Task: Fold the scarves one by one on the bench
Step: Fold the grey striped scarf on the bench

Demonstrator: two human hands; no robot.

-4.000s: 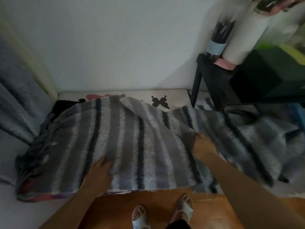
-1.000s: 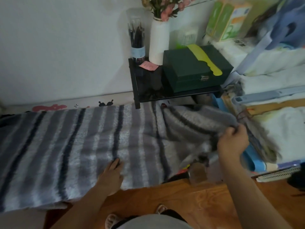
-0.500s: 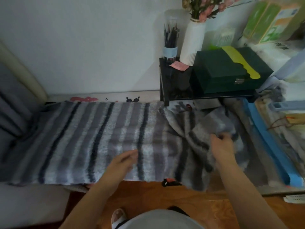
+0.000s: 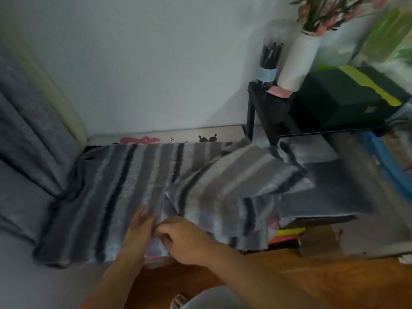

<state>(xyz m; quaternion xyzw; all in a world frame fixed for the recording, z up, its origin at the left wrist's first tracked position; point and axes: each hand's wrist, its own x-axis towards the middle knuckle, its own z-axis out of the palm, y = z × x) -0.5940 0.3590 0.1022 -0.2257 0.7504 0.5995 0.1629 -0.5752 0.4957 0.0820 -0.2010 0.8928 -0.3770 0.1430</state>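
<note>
A fuzzy scarf point(image 4: 124, 197) with grey, white and black stripes lies spread over the low bench point(image 4: 223, 133). Its right end point(image 4: 249, 175) is doubled back over the middle and hangs partly lifted, blurred. My left hand point(image 4: 140, 228) lies flat on the scarf near the front edge, fingers straight. Right beside it, my right hand point(image 4: 185, 239) pinches the pulled-over scarf edge with curled fingers. The two hands touch at the fold.
A black side table point(image 4: 269, 112) stands right of the bench with a white vase point(image 4: 296, 56), a pen jar point(image 4: 268, 61) and a dark green box point(image 4: 341, 97). A grey curtain point(image 4: 26, 134) hangs at left. Wooden floor point(image 4: 289, 275) lies below, clutter at right.
My right hand has carried the scarf's right end leftward over the middle, down to my left hand. My left hand has stayed pressing the scarf near the front edge.
</note>
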